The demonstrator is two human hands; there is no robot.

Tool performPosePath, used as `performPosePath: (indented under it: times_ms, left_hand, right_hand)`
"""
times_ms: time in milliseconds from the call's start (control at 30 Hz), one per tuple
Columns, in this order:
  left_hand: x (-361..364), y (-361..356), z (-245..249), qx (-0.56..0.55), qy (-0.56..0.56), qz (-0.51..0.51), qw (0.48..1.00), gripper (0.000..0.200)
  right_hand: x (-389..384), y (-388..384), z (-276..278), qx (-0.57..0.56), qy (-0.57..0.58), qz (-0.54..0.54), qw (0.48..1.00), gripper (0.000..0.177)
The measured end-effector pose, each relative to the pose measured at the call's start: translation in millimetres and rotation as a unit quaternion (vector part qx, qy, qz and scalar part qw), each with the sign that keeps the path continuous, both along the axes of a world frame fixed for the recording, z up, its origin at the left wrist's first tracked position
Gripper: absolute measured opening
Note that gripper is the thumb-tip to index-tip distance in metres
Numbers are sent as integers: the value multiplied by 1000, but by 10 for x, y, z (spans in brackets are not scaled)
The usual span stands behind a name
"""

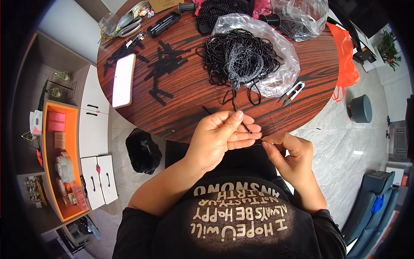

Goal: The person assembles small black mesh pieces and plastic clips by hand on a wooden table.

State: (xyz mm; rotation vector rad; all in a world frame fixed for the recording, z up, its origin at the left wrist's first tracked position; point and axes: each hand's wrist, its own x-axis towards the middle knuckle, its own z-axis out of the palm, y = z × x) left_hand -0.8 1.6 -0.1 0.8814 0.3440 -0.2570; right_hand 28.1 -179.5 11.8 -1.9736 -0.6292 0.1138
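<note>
My left hand (217, 136) is turned palm up at the table's near edge, its thumb pressing a strand of small black beads (246, 127) against the fingers. From the strand's end a thin thread (257, 137) runs to my right hand (290, 152), which pinches it between thumb and forefinger. Beyond my left hand, the strand leads up to a tangled heap of black bead strings (215, 54) with loose grey thread (243, 64) on top. This heap lies on a clear plastic bag (288, 71). Thread snips (293, 93) with white handles rest to its right.
The round wooden table (189, 93) also bears a phone (123, 81), short black strips (166, 60), scissors (130, 27), and more black beads (222, 12) at the back. A red bag (345, 60) hangs over its right edge. A black bin bag (143, 151) stands on the floor.
</note>
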Motion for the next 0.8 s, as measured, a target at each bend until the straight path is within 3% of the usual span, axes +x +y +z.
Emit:
performPosePath:
  times_ms: [800]
  left_hand:
    - [5, -149, -57, 10, -14, 15, 1000, 27]
  right_hand:
    - [-70, 53, -62, 31, 75, -40, 996, 6]
